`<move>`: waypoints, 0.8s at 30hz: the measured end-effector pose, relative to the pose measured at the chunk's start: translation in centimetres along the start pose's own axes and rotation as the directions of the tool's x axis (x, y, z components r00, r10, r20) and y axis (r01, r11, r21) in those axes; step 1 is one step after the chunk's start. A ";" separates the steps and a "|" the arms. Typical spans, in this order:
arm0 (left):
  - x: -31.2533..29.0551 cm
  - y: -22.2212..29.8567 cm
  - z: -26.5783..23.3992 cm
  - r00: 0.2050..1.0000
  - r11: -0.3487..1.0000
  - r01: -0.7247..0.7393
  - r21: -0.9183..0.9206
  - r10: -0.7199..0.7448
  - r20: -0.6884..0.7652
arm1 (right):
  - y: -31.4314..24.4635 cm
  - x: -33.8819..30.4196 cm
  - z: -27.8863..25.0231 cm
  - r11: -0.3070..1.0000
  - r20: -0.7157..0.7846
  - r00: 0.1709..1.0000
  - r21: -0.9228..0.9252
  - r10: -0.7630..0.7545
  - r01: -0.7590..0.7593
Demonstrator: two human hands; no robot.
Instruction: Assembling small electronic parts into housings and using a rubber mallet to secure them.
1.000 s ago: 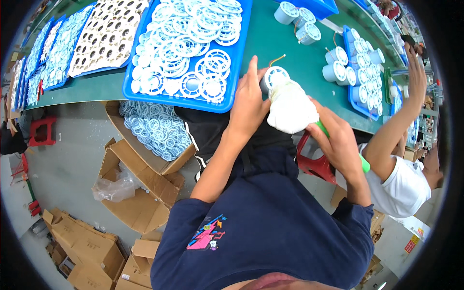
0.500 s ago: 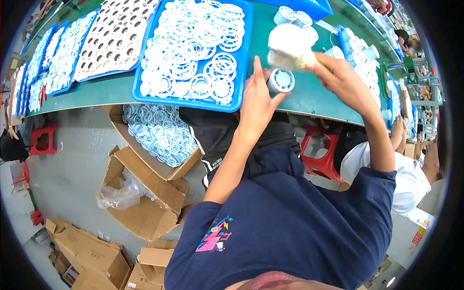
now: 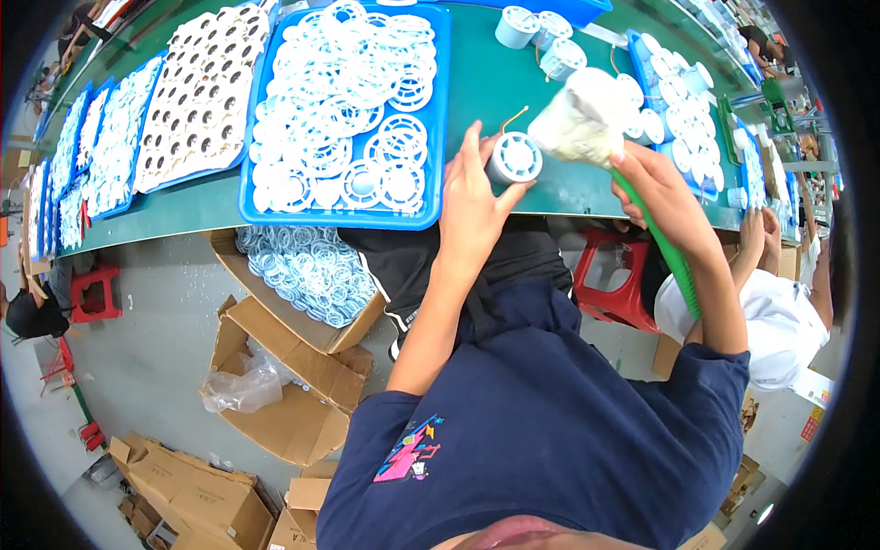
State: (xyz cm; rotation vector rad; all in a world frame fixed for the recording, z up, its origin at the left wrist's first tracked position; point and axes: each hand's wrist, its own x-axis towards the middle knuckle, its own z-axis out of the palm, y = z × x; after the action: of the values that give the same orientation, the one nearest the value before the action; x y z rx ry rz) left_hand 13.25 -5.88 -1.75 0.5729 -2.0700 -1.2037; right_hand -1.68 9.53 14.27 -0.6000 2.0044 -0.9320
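My left hand (image 3: 472,206) curves around a pale blue-grey cylindrical housing (image 3: 515,159) standing on the green tabletop, with the thumb along its near side and the fingers at its left. The housing's round top has a ring of slots, and a thin wire sticks up behind it. In my right hand (image 3: 665,194) is a mallet (image 3: 587,115), gripped by its green handle close to the head. A whitish wrapping covers the mallet's head, which hovers to the upper right of the housing, apart from it.
A blue tray (image 3: 431,206) of white slotted discs and rings lies left of my hands. Several similar housings (image 3: 561,57) stand farther back, and another loaded blue tray (image 3: 708,188) is at the right. An open carton (image 3: 362,325) of blue rings sits below the table edge. A co-worker (image 3: 770,312) sits at right.
The mallet has swung toward the right and turned, bringing its green handle into sight. The wire behind the housing now shows. My left hand stays around the housing.
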 end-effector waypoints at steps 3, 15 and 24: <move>0.2 0.5 0.2 1.000 1.000 0.027 0.000 -0.027 -0.004 | 2.1 -1.1 0.0 0.915 -0.037 0.998 0.400 -0.047 0.058; 4.1 1.8 2.1 0.992 0.981 0.066 0.185 -0.085 0.095 | 13.0 -3.7 1.5 0.739 -0.183 0.816 -0.564 -0.548 0.369; 10.0 5.4 8.9 0.900 0.971 -0.076 0.227 -0.032 0.435 | 13.3 -1.3 2.6 0.514 -0.134 0.647 -0.733 -0.751 0.445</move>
State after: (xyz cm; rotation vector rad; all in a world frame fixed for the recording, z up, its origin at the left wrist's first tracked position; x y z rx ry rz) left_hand -0.23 -4.61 3.14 0.4083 -2.6213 -1.1547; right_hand 0.23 17.49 3.44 -1.7525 2.6006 -0.7762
